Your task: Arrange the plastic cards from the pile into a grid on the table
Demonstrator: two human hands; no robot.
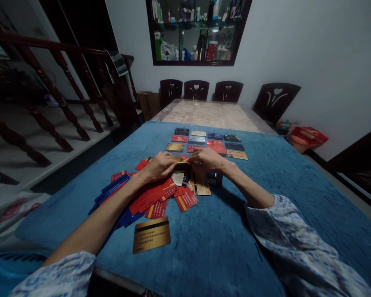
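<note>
My left hand [158, 166] and my right hand [206, 160] meet over a loose heap of plastic cards [160, 194] on a blue cloth [266, 231]. Both hands have their fingers closed on a gold card [181, 165] held between them, just above the heap. The heap mixes red, blue and gold cards. Beyond my hands, several cards lie in neat rows [207, 142], face up. One gold card with a black stripe [151, 234] lies alone, close to me.
The blue cloth covers the near part of a long table whose bare marble top [208, 113] shows at the far end. Several dark chairs [196, 90] stand round it. A wooden stair railing [64, 90] runs on the left. A wall cabinet [198, 31] holds bottles.
</note>
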